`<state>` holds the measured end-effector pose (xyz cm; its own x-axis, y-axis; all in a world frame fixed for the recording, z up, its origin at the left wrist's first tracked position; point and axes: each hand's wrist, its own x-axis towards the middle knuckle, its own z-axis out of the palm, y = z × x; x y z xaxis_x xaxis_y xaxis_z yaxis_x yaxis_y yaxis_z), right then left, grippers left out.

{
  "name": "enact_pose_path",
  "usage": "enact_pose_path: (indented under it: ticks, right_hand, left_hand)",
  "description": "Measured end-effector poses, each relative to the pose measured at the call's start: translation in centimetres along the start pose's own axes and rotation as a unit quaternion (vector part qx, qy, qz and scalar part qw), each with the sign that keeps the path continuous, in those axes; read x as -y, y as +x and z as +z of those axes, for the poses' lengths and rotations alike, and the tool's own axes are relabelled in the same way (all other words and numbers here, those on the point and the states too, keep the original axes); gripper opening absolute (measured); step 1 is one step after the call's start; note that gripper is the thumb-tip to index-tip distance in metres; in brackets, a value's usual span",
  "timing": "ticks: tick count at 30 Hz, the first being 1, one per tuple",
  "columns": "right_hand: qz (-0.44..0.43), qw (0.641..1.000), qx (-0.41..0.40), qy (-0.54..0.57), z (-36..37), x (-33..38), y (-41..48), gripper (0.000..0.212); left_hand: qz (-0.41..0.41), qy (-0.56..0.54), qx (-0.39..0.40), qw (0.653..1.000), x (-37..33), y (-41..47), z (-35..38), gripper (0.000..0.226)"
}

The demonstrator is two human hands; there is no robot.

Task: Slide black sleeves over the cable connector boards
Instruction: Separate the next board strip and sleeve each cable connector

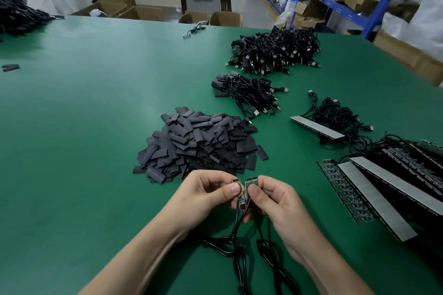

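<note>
Above bench [96, 115], left hand [206, 193] fingers [232, 190] pinching left connector board [241, 198], right hand [278, 201] pinching right connector board [252, 181], near sleeve pile [199, 143].

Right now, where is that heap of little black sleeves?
In the head view, the pile of black sleeves lies on the green table just beyond the left hand and right hand, with a bundle of USB cables behind it to the right.

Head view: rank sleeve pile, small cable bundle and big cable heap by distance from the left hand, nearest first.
1. sleeve pile: just ahead of the left hand.
2. small cable bundle: farther ahead, to the right.
3. big cable heap: farthest back, right.
</note>
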<state>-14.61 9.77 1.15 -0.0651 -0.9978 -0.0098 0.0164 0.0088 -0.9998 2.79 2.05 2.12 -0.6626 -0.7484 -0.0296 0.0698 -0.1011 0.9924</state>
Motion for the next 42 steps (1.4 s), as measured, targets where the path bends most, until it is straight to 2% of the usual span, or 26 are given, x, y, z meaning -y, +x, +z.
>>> enact_pose_path:
  ticks: [3,6,8,10,12,15,18,21,24,25,27,29,31,33,35,38,42]
  right_hand:
    - [0.006,1.0,-0.007,0.013,0.2,0.0,0.0,0.024]
    - [-0.018,0.994,-0.067,-0.079,-0.1,0.0,0.1,0.031]
    - [-0.042,0.97,-0.108,-0.212,-0.4,-0.1,0.1,0.036]
    - [-0.057,0.93,-0.118,-0.343,-0.4,-0.4,-0.1,0.045]
    - [-0.097,0.895,-0.144,-0.411,-0.2,-0.2,-0.2,0.061]
    - [-0.159,0.887,-0.152,-0.406,-0.1,0.0,-0.2,0.061]
    - [-0.191,0.892,-0.12,-0.391,0.3,-0.2,-0.2,0.042]
    - [-0.166,0.94,-0.079,-0.289,0.8,-0.3,-0.1,0.025]
    - [-0.099,0.993,-0.027,-0.065,0.1,0.5,-0.1,0.027]
    - [-0.076,0.996,-0.013,0.043,-0.4,0.9,-0.3,0.029]
    - [-0.036,0.974,0.006,0.225,-1.7,1.7,-0.6,0.034]
    - [-0.032,0.942,0.022,0.332,-3.3,2.1,-0.6,0.032]
    - [-0.027,0.902,0.075,0.424,-4.7,2.4,-0.5,0.024]
    - [-0.004,0.891,0.099,0.444,-5.7,2.8,-0.3,0.021]
    - [0.034,0.922,0.066,0.38,-6.6,2.7,-0.3,0.025]
    - [0.086,0.97,-0.004,0.228,-6.6,2.3,-0.1,0.033]
    - [0.109,0.992,-0.044,0.056,-5.1,1.4,0.2,0.032]
  left_hand:
    - [-0.008,-0.01,-0.005,1.0,-0.1,0.0,-0.1,0.013]
    - [-0.002,0.004,-0.016,1.0,-0.2,0.1,-0.2,0.012]
    - [0.028,0.026,-0.016,0.999,-0.3,0.1,-0.4,0.01]
    - [0.058,0.05,-0.031,0.997,-0.3,0.0,-0.5,0.011]
    - [0.082,0.069,-0.058,0.993,-0.2,0.1,-0.4,0.01]
    - [0.097,0.095,-0.092,0.987,0.1,0.2,-0.3,0.012]
    - [0.099,0.101,-0.108,0.984,0.3,0.2,-0.2,0.018]
    - [0.1,0.094,-0.108,0.985,0.3,0.3,0.0,0.018]
    - [0.103,0.111,-0.113,0.982,0.2,0.3,-0.1,0.021]
    - [0.102,0.124,-0.121,0.98,0.3,0.3,-0.1,0.024]
    - [0.091,0.156,-0.138,0.974,0.2,0.3,-0.3,0.03]
    - [0.086,0.204,-0.14,0.965,-0.2,0.6,-0.5,0.033]
    - [0.097,0.285,-0.143,0.943,-0.8,1.3,-0.8,0.026]
    - [0.118,0.406,-0.152,0.894,-1.4,2.6,-1.0,0.017]
    - [0.138,0.501,-0.147,0.842,-2.0,4.3,-1.0,0.022]
    - [0.151,0.602,-0.118,0.775,-2.3,7.1,-1.1,0.035]
    - [0.137,0.669,-0.088,0.725,-1.9,9.4,-1.3,0.039]
